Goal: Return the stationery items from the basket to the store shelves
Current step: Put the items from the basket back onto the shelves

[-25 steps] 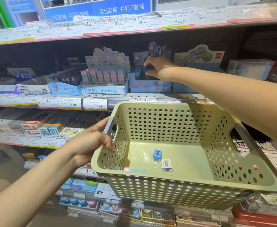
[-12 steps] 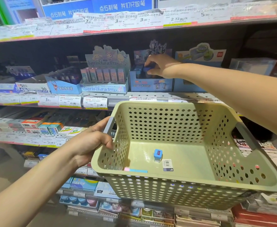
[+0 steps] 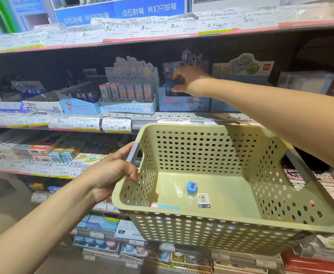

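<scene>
Your left hand (image 3: 110,175) has its grip clenched round the grey handle (image 3: 133,153) of the pale green perforated plastic basket (image 3: 211,230), which you hold up in front of the store shelves (image 3: 162,117). Your right hand (image 3: 190,80) reaches across to the middle shelf, its fingers pinching a small dark blue item (image 3: 175,85) at the top of the blue cardboard display box (image 3: 183,103), just right of the pastel Sanrio characters display box (image 3: 128,95). In the basket lie a small blue sharpener-like block (image 3: 191,188), standing near the middle of the floor, and a flat pink-and-blue strip (image 3: 165,206) against the near wall; a barcode sticker (image 3: 203,200) lies just beside the block.
</scene>
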Available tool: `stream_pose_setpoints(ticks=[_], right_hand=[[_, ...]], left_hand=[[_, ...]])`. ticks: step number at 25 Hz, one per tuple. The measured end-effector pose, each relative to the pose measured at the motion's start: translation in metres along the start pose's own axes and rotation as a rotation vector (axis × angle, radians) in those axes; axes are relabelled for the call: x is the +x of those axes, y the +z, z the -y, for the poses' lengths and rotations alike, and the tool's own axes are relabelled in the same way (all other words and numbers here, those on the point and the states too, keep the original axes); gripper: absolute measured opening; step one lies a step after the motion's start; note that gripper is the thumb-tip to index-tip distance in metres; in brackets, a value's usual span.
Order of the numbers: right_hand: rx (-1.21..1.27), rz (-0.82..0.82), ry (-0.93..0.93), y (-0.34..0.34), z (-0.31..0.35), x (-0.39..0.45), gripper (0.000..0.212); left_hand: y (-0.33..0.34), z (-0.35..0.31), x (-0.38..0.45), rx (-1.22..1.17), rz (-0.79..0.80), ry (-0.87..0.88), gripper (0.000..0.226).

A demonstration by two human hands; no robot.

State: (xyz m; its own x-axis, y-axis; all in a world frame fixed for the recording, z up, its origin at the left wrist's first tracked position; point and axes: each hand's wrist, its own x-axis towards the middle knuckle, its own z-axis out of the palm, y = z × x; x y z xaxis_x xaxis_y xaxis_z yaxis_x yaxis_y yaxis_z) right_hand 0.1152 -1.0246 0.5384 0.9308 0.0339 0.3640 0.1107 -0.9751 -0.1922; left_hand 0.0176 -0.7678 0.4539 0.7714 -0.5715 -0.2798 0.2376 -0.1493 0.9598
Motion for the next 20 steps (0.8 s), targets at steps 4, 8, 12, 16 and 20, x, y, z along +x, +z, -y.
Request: stream_pose_setpoints(ticks=[4, 8, 12, 16, 20], right_hand=[[-0.091, 0.046, 0.009, -0.005, 0.000, 0.005, 0.037], [-0.090, 0.005, 0.071, -0.006, -0.004, 0.009, 0.043], [-0.012, 0.019, 0.027, -0.005, -0.001, 0.009, 0.031], [-0.011, 0.118, 0.020, -0.012, -0.002, 0.009, 0.025], [-0.056, 0.156, -0.018, -0.017, -0.004, 0.008, 0.033]], left_hand=[[-0.001, 0.000, 0.000, -0.013, 0.002, -0.007, 0.075], [-0.001, 0.001, -0.001, -0.002, -0.002, -0.005, 0.075], [0.000, 0.000, -0.001, -0.004, 0.003, -0.006, 0.074], [-0.001, 0.001, 0.000, -0.007, -0.013, -0.013, 0.075], [-0.003, 0.002, 0.003, -0.016, -0.009, -0.015, 0.079]])
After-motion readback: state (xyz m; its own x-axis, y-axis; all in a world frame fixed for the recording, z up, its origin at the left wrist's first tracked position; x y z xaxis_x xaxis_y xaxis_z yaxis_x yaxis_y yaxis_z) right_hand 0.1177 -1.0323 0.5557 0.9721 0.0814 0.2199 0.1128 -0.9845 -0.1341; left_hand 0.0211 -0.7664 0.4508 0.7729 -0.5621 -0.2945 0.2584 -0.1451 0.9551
